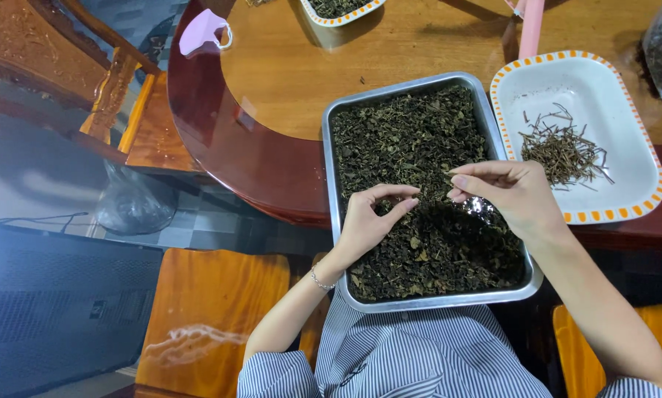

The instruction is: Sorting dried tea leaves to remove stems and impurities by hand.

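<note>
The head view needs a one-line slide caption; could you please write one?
Both hands, left and right, pick through dried leaves in a steel tray, beside a dish of stems.

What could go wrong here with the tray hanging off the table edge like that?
The metal tray overhangs the table toward the lap; pressure from the left hand or right hand might tip it and spill the dried leaves. Stems carried to the white dish could drop on the way.
</note>
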